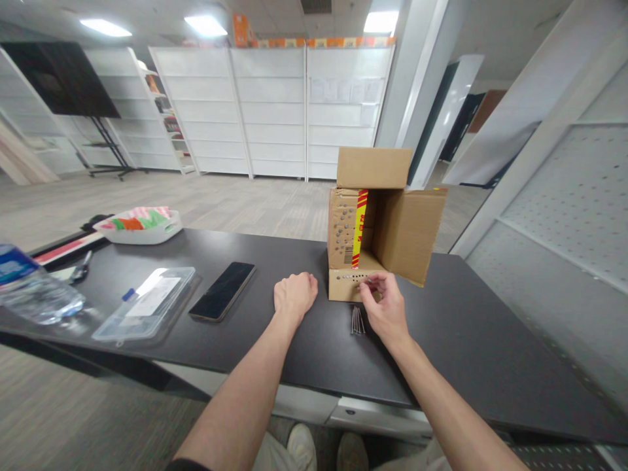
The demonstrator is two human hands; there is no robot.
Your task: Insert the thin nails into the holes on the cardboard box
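An open cardboard box (342, 229) stands on its side on the dark table, its opening facing me. Round metal nail heads dot its left panel, and a row of small holes and metal dots runs along the low front flap (339, 288). My right hand (385, 307) is at this flap, thumb and fingers pinched on a thin metal nail, mostly hidden by the fingers. Just below the flap lies a small bunch of nails (358, 320), side by side. My left hand (296, 294) rests on the table left of the box, curled into a fist with nothing visible in it.
Left of my hands lie a black phone (223, 291) and a clear plastic case (147, 304). Farther left are a water bottle (36, 288) and a white basket (142, 237) holding colourful packets. A perforated panel (574, 216) borders the table's right side.
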